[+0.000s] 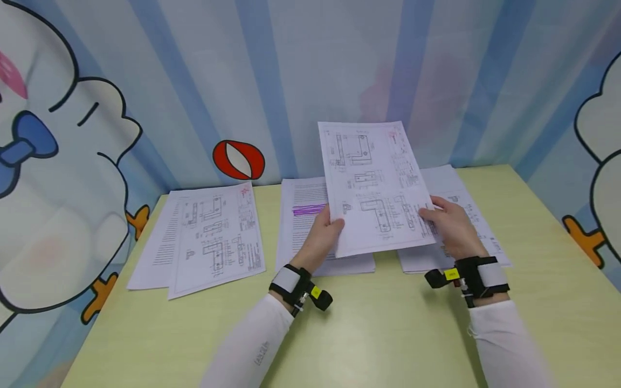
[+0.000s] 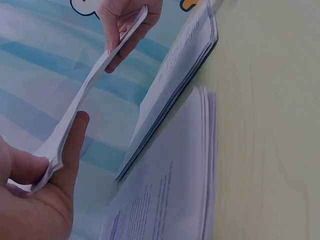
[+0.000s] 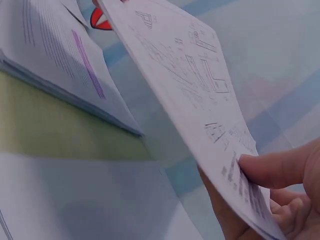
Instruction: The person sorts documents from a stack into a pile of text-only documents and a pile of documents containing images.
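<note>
Right now, you grip a technical-drawing sheaf (image 1: 368, 183) by its near left and near right edges, raised above the table (image 1: 368, 328) with its printed face tilted toward you. Your left hand (image 1: 317, 237) pinches it, thumb (image 2: 29, 167) on the printed side and fingers (image 2: 72, 150) behind; your right hand (image 1: 455, 227) does likewise. The head view hides most of those fingers behind the sheaf, but the wrist views show parts of them. The sheaf covers the far right of a text stack (image 1: 296, 237), whose purple marking (image 1: 308, 210) runs up to it, and hides the left part of a drawing stack (image 1: 439, 180) on the right. On the left, a technical drawing (image 1: 213, 242) overlaps a text page (image 1: 155, 258), hiding part of it. Fine print on these sheets is too small to read, as is the red stamp (image 1: 394, 141) near the sheaf's far right corner. Beyond the table, the striped backdrop (image 1: 330, 64) has cartoon figures cut off at left and right.
</note>
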Demonstrator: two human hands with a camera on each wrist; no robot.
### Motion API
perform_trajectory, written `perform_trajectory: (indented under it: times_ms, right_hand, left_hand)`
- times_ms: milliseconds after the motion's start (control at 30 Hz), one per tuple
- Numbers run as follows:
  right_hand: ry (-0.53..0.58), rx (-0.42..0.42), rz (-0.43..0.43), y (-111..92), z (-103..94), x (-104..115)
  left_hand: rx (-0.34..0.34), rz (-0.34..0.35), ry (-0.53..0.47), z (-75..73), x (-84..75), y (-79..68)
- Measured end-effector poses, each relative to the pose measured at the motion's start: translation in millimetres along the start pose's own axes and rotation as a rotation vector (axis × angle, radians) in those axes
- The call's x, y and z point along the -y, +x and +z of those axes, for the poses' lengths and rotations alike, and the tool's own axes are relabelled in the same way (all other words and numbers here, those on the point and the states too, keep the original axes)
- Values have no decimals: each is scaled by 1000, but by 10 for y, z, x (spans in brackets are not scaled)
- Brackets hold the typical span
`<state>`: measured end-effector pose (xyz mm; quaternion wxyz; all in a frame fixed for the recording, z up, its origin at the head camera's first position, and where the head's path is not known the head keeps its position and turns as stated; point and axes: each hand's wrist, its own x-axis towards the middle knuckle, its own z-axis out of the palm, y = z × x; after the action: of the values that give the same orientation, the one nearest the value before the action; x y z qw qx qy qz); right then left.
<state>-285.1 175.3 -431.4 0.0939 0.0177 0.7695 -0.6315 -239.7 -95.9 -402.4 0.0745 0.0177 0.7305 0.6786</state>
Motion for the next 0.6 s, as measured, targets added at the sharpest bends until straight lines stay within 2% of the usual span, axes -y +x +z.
perform_trajectory:
  times_ms: [100, 233, 300, 500, 600]
  right_hand:
    - [-76, 31, 17, -64, -242, 17]
    - [-137, 24, 44, -49, -540, -124]
    - [-162, -11, 65, -33, -649, -207]
    - [-251, -98, 112, -129, -809, -175]
    - [-269, -105, 129, -195, -835, -115]
  left_hand:
    - [19, -18, 24, 195, 32, 64]
    - [17, -52, 81, 436, 71, 127]
    - [5, -73, 105, 544, 87, 147]
    - [12, -128, 69, 798, 100, 173]
    - [24, -150, 104, 891, 120, 186]
